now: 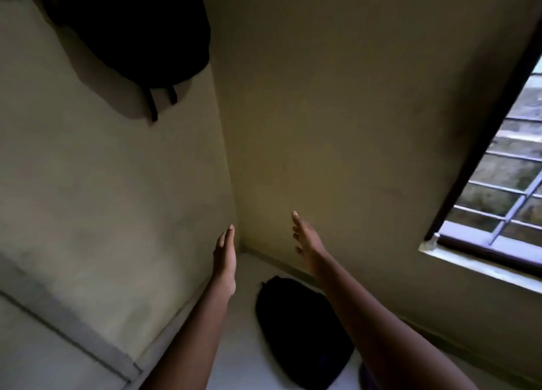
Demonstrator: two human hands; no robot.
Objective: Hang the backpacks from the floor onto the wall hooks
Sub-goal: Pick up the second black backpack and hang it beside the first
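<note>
A black backpack (302, 334) lies flat on the pale floor in the room's corner, between my two forearms. Another black backpack (137, 29) hangs high on the left wall, its straps dangling below it; the hook is hidden. My left hand (225, 257) is stretched out with straight fingers, in the air above the floor backpack and close to the left wall. My right hand (306, 243) is stretched out too, fingers relaxed and slightly spread, holding nothing, above and beyond the floor backpack.
A barred window (504, 190) with a dark frame and pale sill is set in the right wall. A grey band (67, 322) runs along the lower left wall. A small purple thing (365, 375) shows under my right forearm.
</note>
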